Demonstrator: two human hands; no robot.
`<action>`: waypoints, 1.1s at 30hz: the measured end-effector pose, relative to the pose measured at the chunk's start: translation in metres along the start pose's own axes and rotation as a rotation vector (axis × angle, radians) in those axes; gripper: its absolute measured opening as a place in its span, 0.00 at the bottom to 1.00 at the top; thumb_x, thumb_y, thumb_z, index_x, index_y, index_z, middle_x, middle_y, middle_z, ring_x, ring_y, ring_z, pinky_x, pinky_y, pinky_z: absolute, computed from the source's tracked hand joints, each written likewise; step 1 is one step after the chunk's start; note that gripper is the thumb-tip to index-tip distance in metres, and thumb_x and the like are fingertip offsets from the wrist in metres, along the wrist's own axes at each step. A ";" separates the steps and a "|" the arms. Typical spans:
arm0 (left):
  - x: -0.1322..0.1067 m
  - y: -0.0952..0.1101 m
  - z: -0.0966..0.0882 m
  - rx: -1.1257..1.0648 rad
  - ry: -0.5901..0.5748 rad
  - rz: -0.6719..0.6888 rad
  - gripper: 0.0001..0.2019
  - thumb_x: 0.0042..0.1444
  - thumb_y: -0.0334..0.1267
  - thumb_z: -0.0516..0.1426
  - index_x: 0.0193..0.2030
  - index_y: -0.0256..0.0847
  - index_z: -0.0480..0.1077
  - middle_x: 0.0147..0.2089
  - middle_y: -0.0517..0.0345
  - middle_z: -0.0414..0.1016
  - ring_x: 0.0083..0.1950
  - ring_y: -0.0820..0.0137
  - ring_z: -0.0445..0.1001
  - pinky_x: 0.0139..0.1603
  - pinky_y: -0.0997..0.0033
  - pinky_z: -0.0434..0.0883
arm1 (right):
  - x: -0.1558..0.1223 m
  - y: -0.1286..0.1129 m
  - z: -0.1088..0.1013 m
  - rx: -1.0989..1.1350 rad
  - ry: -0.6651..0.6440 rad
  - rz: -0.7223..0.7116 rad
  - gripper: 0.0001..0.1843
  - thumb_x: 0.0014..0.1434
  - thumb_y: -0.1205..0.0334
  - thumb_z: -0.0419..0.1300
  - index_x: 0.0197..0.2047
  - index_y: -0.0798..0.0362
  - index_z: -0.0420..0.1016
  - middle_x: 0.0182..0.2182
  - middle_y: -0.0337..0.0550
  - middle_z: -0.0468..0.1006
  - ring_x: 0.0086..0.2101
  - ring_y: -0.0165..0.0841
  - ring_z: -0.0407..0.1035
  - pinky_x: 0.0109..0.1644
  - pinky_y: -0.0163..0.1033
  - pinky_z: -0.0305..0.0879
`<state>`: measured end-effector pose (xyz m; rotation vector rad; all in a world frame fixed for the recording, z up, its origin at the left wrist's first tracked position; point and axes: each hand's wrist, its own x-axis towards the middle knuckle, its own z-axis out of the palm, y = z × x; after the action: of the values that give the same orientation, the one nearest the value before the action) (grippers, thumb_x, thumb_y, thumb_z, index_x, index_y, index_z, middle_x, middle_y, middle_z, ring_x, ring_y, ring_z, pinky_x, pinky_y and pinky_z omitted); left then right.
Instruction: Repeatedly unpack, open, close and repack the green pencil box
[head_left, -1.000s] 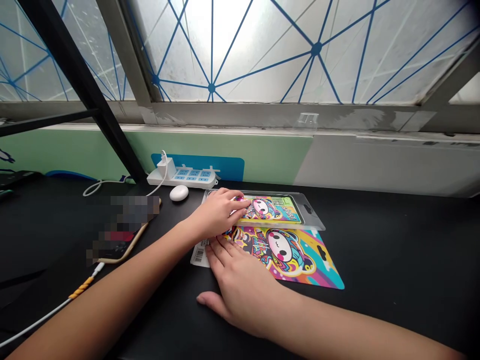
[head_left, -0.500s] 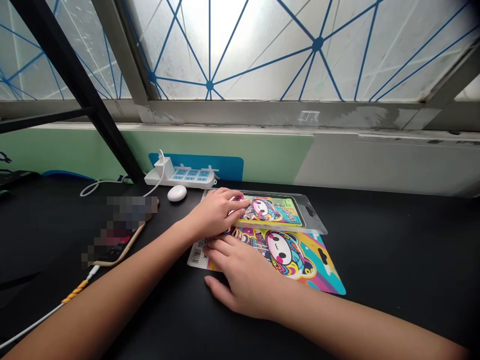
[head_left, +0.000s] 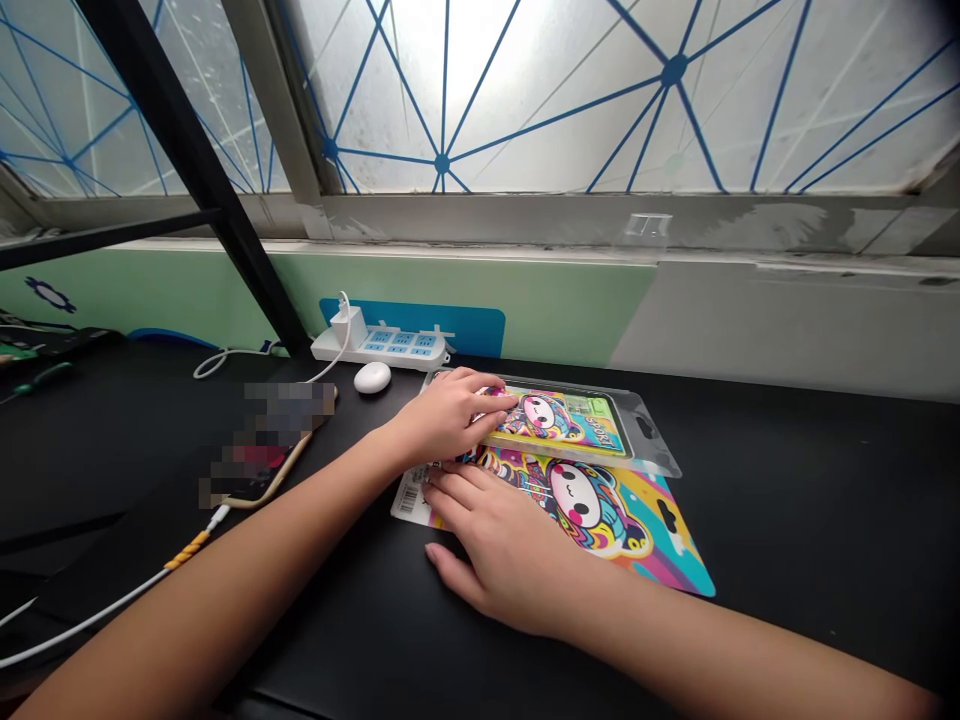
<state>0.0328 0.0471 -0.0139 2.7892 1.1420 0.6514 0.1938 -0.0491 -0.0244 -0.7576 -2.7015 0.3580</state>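
My left hand (head_left: 459, 412) lies with its fingers stretched out on the left part of a clear plastic blister pack (head_left: 651, 442), which holds a phone-shaped item with a cartoon face (head_left: 541, 416). Just below, my right hand (head_left: 495, 545) rests flat on a colourful cardboard backing card (head_left: 679, 550), thumb apart on the black table. The card carries a larger cartoon character and a barcode at its left end. The pack overlaps the card's upper edge. My hands cover the left portions of both.
A white power strip (head_left: 379, 348) with a charger plugged in sits against the wall. In front is a white oval case (head_left: 373, 378). A partly blurred phone (head_left: 289, 465) with a white cable lies at left. A black slanted post (head_left: 202, 170) rises behind it.
The whole view has shifted, so everything appears a little further right. Both hands keep their places on the pack and the card.
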 end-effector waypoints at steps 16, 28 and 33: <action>0.001 0.007 -0.005 -0.008 -0.049 -0.046 0.20 0.72 0.41 0.51 0.65 0.37 0.71 0.67 0.47 0.72 0.65 0.55 0.67 0.67 0.50 0.65 | -0.010 0.125 -0.122 -0.260 -0.297 0.692 0.33 0.56 0.34 0.62 0.50 0.55 0.79 0.46 0.56 0.80 0.42 0.49 0.75 0.39 0.46 0.70; -0.001 0.010 -0.006 -0.043 0.013 -0.103 0.22 0.70 0.43 0.55 0.66 0.38 0.67 0.66 0.45 0.72 0.66 0.55 0.68 0.67 0.50 0.65 | -0.021 0.139 -0.118 -0.188 -0.259 0.589 0.39 0.44 0.32 0.69 0.51 0.51 0.78 0.51 0.55 0.70 0.52 0.54 0.68 0.52 0.53 0.71; -0.002 0.009 -0.011 0.015 0.110 -0.143 0.19 0.68 0.44 0.57 0.62 0.40 0.70 0.61 0.46 0.76 0.63 0.55 0.71 0.65 0.49 0.65 | -0.032 0.130 -0.111 -0.317 -0.052 0.468 0.30 0.44 0.38 0.73 0.42 0.49 0.74 0.45 0.51 0.73 0.47 0.50 0.68 0.46 0.53 0.72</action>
<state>0.0327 0.0380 -0.0027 2.6818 1.3567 0.7931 0.3195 0.0590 0.0290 -1.4958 -2.6356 0.0463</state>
